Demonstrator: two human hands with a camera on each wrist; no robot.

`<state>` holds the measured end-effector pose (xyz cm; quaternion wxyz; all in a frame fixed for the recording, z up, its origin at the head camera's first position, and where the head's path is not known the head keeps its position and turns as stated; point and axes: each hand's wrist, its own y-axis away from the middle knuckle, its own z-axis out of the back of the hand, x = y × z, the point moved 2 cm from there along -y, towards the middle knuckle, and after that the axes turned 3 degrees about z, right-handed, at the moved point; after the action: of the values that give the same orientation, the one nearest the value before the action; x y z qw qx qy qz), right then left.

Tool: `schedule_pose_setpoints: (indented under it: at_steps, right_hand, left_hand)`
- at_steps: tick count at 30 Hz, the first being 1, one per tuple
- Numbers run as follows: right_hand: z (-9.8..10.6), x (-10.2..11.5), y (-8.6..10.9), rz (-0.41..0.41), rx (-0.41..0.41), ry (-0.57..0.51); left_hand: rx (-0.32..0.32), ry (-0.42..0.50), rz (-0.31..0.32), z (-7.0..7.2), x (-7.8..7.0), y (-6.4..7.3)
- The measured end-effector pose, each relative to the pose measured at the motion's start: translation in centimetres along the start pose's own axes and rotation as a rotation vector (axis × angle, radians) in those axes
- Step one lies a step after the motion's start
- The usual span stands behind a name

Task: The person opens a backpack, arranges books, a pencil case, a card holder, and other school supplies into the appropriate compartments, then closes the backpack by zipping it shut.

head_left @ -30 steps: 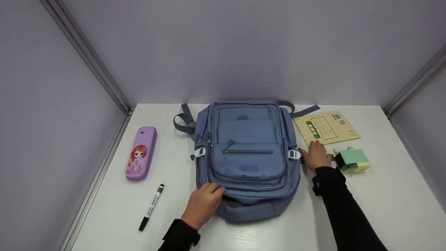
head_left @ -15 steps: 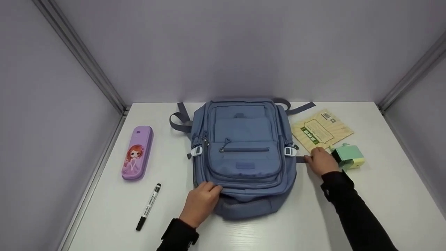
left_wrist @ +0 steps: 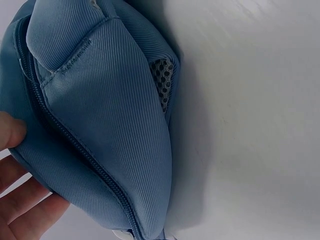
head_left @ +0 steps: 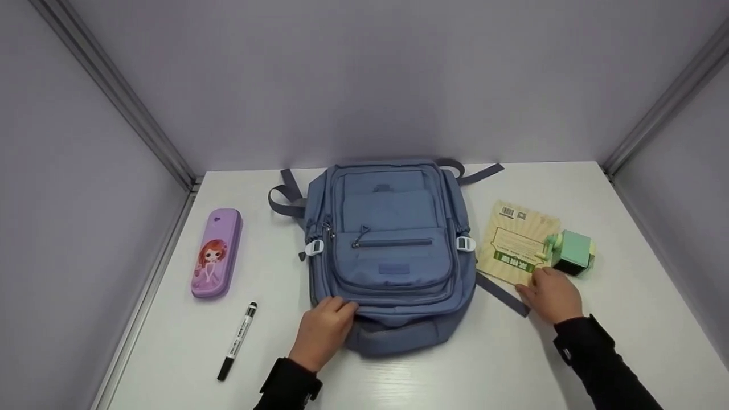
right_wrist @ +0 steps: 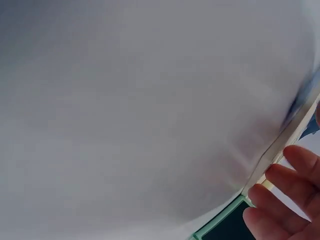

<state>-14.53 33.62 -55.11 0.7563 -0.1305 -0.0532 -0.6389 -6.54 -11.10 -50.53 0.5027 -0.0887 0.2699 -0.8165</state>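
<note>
A blue backpack (head_left: 387, 250) lies front up on the white table. My left hand (head_left: 323, 330) grips its lower front edge, thumb on one side of the fabric and fingers on the other in the left wrist view. My right hand (head_left: 551, 293) has its fingertips on the near edge of a tan notebook (head_left: 512, 236) with a green label and barcode. In the right wrist view those fingers (right_wrist: 285, 180) look fairly straight along the notebook's edge. A mint-green crank pencil sharpener (head_left: 572, 250) stands against the notebook's right side, just beyond the right hand.
At left lie a purple pencil case (head_left: 215, 253) with a cartoon girl and a black-and-white marker (head_left: 237, 341). A loose strap (head_left: 502, 295) stretches from the backpack's right side. Grey panels (head_left: 376, 80) enclose the table's back and sides.
My right hand has let go of the backpack's side strap and moved nearer and rightward. The notebook has turned and slid nearer; the sharpener has turned. My left hand keeps its grip.
</note>
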Motion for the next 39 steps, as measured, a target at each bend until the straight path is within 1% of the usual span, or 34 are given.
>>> schedule_pose_setpoints:
  at_steps: [2,5,10,13,15,18,20,23,25,27,30,32,34,35,37,39]
  right_hand:
    - [0.1,-0.2,0.4,0.012,0.012,0.025]
    - [0.1,-0.4,0.7,0.056,0.017,0.075]
    - [0.0,-0.5,0.5,0.148,-0.006,0.087]
    - [0.1,-0.5,0.3,0.198,0.009,0.102]
    - [0.1,-0.2,0.1,0.229,0.034,0.134]
    - [0.2,0.3,-0.3,0.277,0.057,0.212]
    - [0.2,0.7,-0.4,0.308,0.061,0.261]
    - [-0.1,1.1,-0.4,0.337,0.065,0.307]
    - [-0.2,1.3,-0.3,0.352,0.059,0.319]
    - [-0.3,1.4,-0.2,0.384,0.045,0.340]
    - [-0.4,1.3,-0.1,0.449,-0.006,0.376]
    - [0.0,1.1,-0.1,0.471,-0.046,0.390]
    - [0.6,1.1,-0.3,0.446,-0.088,0.376]
    - [1.1,1.2,-0.5,0.417,-0.109,0.357]
    - [2.2,1.5,-1.1,0.347,-0.167,0.298]
    - [3.2,2.1,-1.5,0.296,-0.232,0.226]
  left_hand:
    - [0.000,-0.005,0.002,0.1,0.0,0.0]
    - [-0.003,-0.017,0.002,0.2,0.0,0.0]
    - [-0.008,-0.019,-0.003,0.3,-0.1,-0.1]
    - [-0.002,-0.015,-0.005,0.2,-0.2,-0.2]
    - [0.000,-0.012,-0.004,0.2,-0.1,-0.2]
    - [0.002,-0.002,-0.004,0.3,-0.1,-0.3]
    - [0.001,0.001,-0.007,0.3,-0.1,-0.3]
    - [0.000,-0.001,-0.013,0.4,-0.2,-0.2]
    - [-0.003,-0.006,-0.017,0.4,-0.2,-0.1]
    - [-0.006,-0.009,-0.020,0.3,-0.2,-0.1]
    - [-0.013,-0.017,-0.023,0.3,-0.1,0.0]
    - [-0.018,-0.022,-0.027,0.3,-0.1,0.0]
    - [-0.027,-0.028,-0.029,0.3,-0.1,-0.1]
    - [-0.031,-0.030,-0.031,0.3,-0.1,-0.1]
    - [-0.031,-0.024,-0.033,0.2,-0.1,-0.1]
    - [-0.030,-0.017,-0.032,0.2,0.0,-0.1]
